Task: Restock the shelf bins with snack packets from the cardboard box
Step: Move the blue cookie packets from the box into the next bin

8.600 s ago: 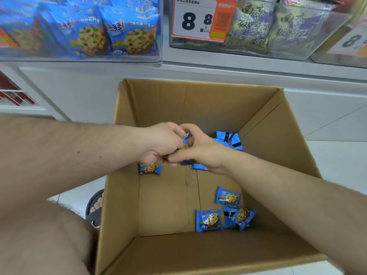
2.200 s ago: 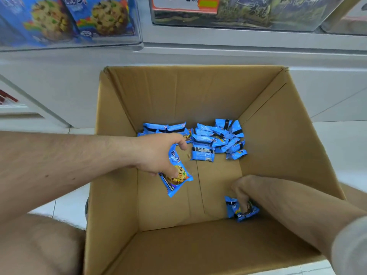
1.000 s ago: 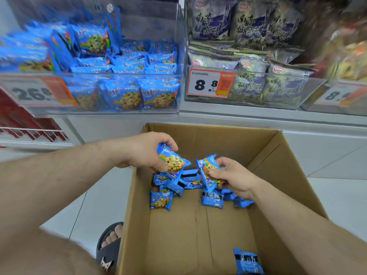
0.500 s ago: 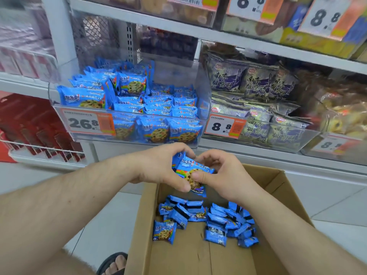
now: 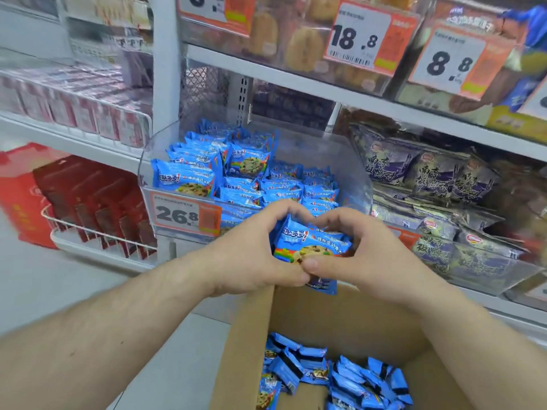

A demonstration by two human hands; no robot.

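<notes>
Both hands cup a small stack of blue cookie snack packets (image 5: 309, 242) between them, just in front of the clear shelf bin (image 5: 352, 173) that holds several more of the same blue packets. My left hand (image 5: 254, 250) curls round the stack's left side; my right hand (image 5: 359, 250) curls round its right side, thumbs meeting underneath. The open cardboard box (image 5: 245, 335) sits below on the floor, with several blue packets (image 5: 334, 377) piled in its bottom.
A "26.8" price tag (image 5: 185, 216) hangs on the bin front. A neighbouring bin of grey-purple packets (image 5: 438, 184) stands to the right. Red boxes (image 5: 88, 199) fill a wire rack at the left. Upper shelf bins with price tags (image 5: 364, 39) overhang.
Both hands with the packet stack have risen out of the box and moved forward to the blue bin's front. The view has tilted up toward the shelves.
</notes>
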